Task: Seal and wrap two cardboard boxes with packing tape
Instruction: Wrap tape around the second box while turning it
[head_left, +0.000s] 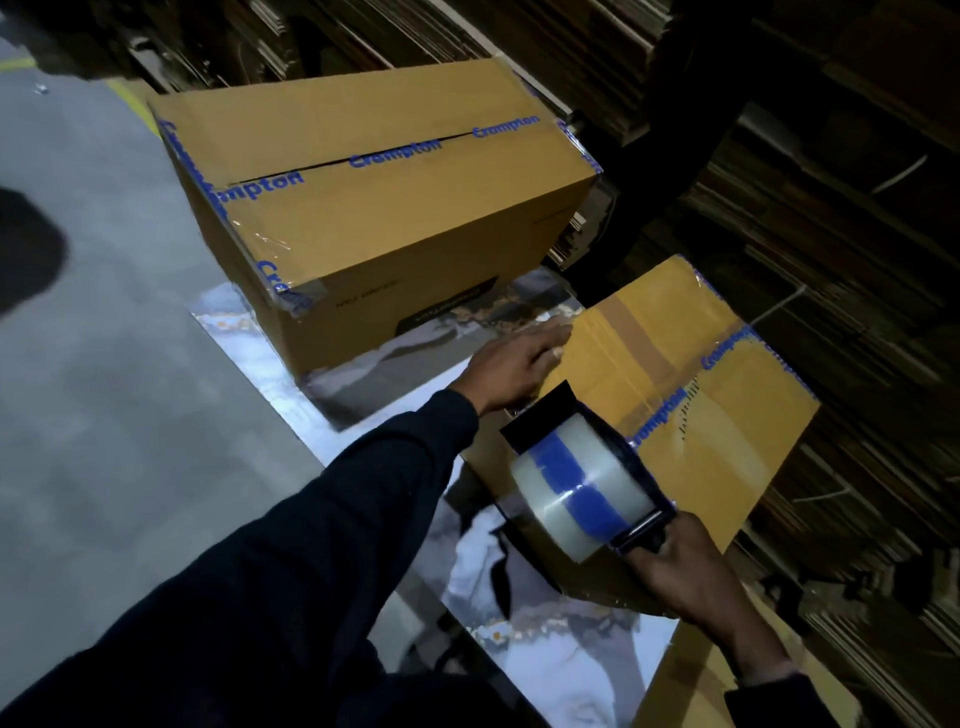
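On the near box (691, 415), the person is mid-taping: the left hand (519, 364) rests flat on its corner, fingers straight, while the right hand (680, 571) grips the dispenser (587, 483) at its near edge. Next, the tape likely must be drawn across. The far box (379, 208) sits apart, already taped. Both are closed, contents hidden.

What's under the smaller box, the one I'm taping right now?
A glossy marbled sheet shows beside and below the smaller box. The tape dispenser and right hand hide its near edge, so contact is unseen.
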